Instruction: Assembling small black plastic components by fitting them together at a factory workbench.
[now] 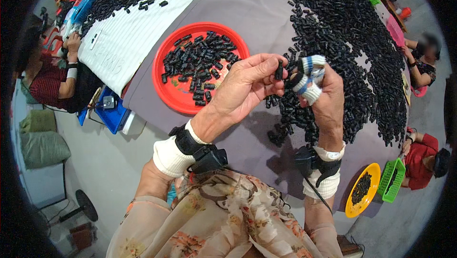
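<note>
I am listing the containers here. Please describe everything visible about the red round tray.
The red round tray looks like plastic, shallow with a raised rim. It lies flat on the grey table cover, beside the left hand, not touching it as far as I can tell. Small black plastic pieces are scattered in it, mostly in its upper half.

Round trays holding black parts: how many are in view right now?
2. A red tray lies on the table left of the hands; a yellow tray sits off the table's lower right. Others may be hidden.
</note>
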A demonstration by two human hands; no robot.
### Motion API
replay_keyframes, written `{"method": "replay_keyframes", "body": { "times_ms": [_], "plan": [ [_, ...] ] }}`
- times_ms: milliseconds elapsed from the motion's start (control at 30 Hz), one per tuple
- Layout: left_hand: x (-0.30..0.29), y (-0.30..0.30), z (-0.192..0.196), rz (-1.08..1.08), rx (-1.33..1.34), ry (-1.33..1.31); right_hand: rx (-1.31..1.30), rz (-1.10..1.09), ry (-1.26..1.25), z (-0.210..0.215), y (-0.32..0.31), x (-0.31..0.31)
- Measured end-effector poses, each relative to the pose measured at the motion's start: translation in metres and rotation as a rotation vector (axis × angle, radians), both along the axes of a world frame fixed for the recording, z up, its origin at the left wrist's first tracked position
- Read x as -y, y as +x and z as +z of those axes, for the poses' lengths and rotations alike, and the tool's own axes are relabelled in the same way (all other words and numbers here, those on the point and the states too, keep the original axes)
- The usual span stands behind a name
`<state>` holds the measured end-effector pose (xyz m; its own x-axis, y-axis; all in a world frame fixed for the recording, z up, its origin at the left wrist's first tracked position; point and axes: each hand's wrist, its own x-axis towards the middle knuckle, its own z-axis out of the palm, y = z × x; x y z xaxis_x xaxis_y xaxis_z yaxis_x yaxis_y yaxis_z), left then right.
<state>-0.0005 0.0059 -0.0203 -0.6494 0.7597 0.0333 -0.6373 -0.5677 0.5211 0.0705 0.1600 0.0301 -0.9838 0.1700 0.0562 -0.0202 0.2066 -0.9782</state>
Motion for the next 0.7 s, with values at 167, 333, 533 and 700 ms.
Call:
{"method": "replay_keyframes", "body": {
  "times_ms": [167,333,533,700],
  "plan": [
    [0.002,-0.001,0.003,-0.081,0.020,0.061,0.056,0.079,0.118,0.007,-0.005,-0.001],
    [-0.001,0.004,0.005,-0.076,0.093,0.047,0.058,0.123,0.236,0.000,-0.011,-0.002],
    [0.000,0.003,0.005,-0.082,0.058,0.039,0.037,0.145,0.322,0.003,-0.013,-0.002],
    [-0.001,0.003,0.004,-0.074,0.050,0.020,0.013,0.185,0.381,0.005,-0.015,-0.003]
  ]
}}
